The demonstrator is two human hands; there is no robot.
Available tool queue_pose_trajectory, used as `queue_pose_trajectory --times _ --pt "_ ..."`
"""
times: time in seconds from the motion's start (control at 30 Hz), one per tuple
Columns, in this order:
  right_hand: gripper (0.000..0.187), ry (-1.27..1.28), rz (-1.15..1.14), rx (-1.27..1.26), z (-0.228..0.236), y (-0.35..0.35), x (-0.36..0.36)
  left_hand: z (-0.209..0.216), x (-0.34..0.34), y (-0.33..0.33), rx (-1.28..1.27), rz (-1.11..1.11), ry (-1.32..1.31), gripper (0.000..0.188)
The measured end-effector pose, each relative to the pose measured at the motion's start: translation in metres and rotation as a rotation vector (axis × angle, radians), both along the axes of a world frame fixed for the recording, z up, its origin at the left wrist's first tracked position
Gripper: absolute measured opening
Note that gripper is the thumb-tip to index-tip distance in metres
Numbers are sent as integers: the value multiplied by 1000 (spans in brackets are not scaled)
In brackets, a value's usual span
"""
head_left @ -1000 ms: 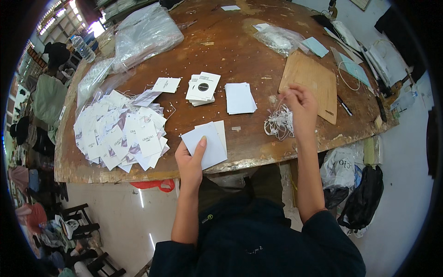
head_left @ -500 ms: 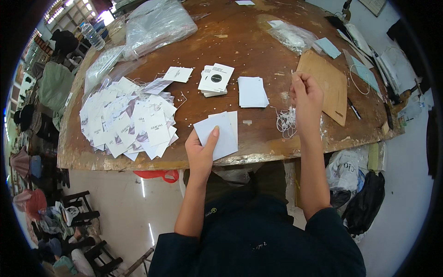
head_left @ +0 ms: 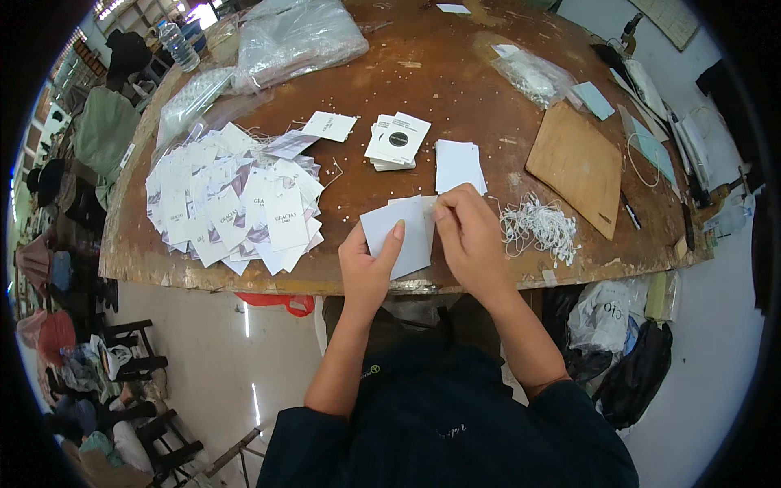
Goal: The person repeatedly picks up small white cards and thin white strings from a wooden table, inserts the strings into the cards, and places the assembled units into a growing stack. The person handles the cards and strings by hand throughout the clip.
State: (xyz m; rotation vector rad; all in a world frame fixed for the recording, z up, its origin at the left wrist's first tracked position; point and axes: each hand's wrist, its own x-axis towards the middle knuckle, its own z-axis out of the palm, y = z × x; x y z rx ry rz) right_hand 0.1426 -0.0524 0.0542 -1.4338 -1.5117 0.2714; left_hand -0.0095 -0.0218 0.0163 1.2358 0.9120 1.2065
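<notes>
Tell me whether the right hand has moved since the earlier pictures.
Yes: judged against the wooden board, the right hand has moved left and down in the picture, to beside the white cards in the left hand.

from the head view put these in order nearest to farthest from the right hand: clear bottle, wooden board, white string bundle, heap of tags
Nearest to the right hand first:
1. White string bundle, just to its right
2. Wooden board, farther right and up
3. Heap of tags, well to the left
4. Clear bottle, far upper left

Worn wooden table, pale wall, glossy floor
</notes>
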Motion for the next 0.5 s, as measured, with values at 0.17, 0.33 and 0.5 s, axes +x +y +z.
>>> queue_pose_trajectory --times 0.17,0.33,0.5 --pt "6 -26 -18 -8 -5 3 -10 1 2 -3 85 20 80 20" --pt "9 -37 9 19 -5 6 -9 -2 1 1 539 150 365 20" --pt "12 967 195 -500 3 11 -15 -4 -22 14 1176 363 911 20"
